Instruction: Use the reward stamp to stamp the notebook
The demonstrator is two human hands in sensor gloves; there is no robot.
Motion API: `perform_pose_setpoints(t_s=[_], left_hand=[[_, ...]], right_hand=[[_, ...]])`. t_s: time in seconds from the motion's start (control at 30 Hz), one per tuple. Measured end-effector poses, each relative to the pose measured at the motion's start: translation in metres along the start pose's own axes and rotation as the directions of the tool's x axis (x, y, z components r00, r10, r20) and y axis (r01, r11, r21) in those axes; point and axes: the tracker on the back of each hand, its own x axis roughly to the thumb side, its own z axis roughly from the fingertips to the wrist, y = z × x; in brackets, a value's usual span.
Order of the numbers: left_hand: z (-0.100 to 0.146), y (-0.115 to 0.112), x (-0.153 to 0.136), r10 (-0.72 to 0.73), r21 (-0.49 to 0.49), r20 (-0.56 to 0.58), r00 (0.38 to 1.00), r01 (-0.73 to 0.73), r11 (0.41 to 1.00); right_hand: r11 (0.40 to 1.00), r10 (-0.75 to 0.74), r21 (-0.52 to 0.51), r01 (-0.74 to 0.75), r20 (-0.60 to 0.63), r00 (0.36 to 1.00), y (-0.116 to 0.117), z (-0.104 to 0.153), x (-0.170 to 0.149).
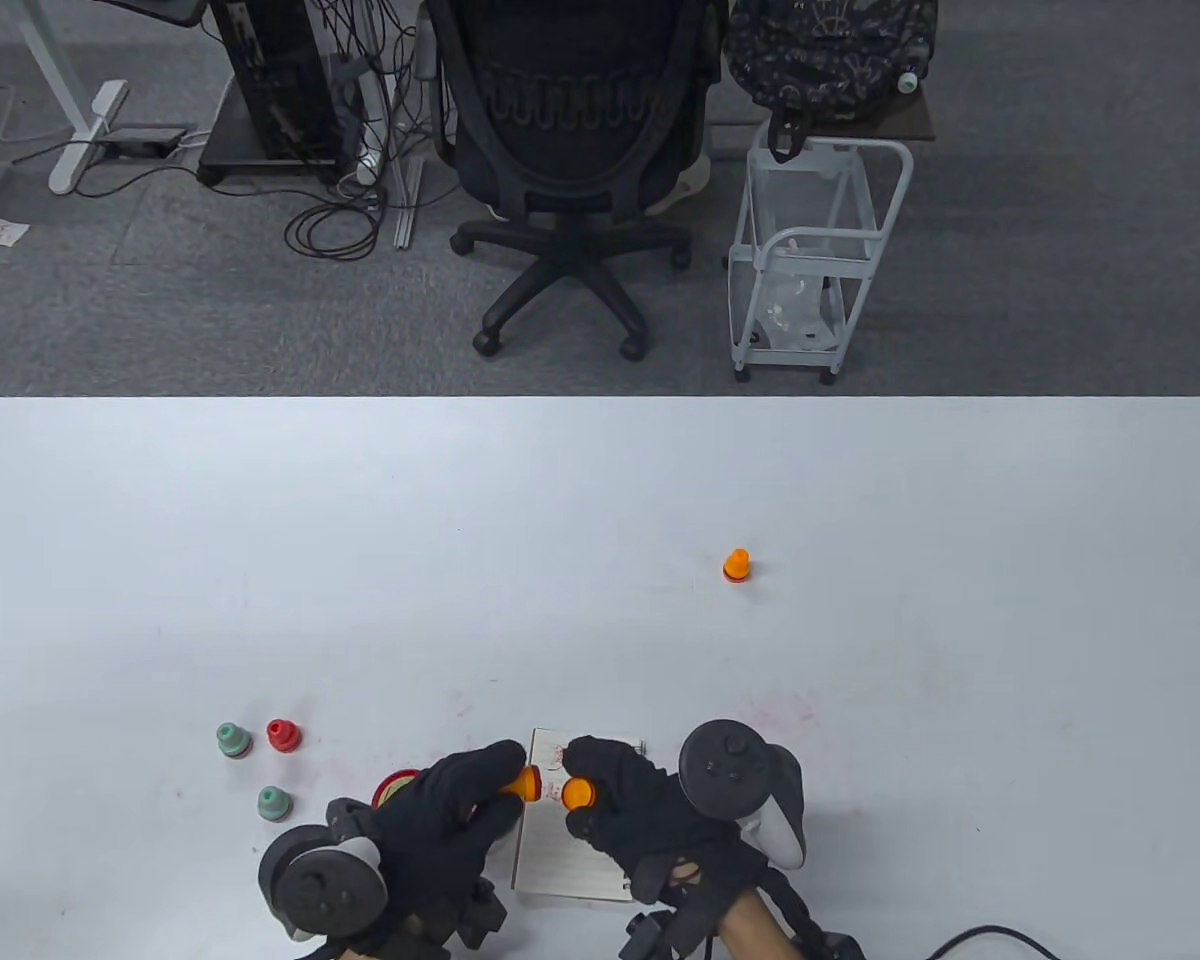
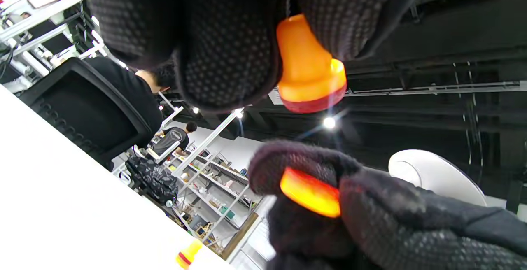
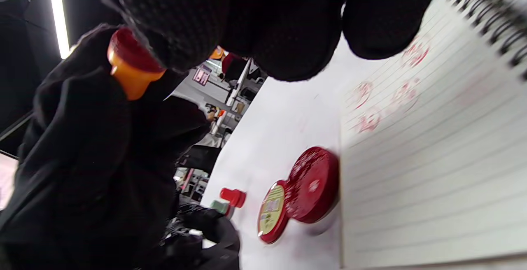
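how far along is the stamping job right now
Done: several red prints already mark the notebook page.
In hand: the left hand grips an orange stamp; the right hand holds its orange cap, pulled off.
Left: pressing this stamp onto the page. The ink pad sits open beside it.

Left hand [image 1: 460, 810] and right hand [image 1: 625, 800] hover close together, fingertips facing, each pinching a small piece.

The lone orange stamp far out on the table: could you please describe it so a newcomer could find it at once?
Start from the white table and look beyond the notebook and both hands, toward the far right. The lone orange stamp stands upright there by itself, while the red and green stamps cluster at the near left.
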Motion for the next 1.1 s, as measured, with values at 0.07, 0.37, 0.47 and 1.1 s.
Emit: perform_pose_setpoints(t_s=[0.07,0.37,0.47,1.1], left_hand=[[0.0,-0.003,0.0,0.012,-0.012,0.003,1.0,-0.012,1.0],[0.001,-0.008,-0.002,-0.037,-0.077,0.019,0.999,0.038,0.996],[0.0,-0.009,-0.002,-0.037,-0.085,0.02,0.999,0.038,0.996],[0.0,-0.011,0.0,-0.069,-0.17,0.036,0.997,0.075,0.983]], right_hand=[[0.999,-0.037,0.021,0.037,0.004,0.999,0.004,-0.001,0.001],[0.973,-0.232,-0.007,0.232,-0.008,0.973,0.012,-0.004,-0.007],[0.97,-0.244,-0.014,0.244,-0.005,0.97,0.013,-0.003,-0.006],[0.988,-0.151,-0.021,0.151,-0.016,0.988,0.014,-0.001,-0.007]])
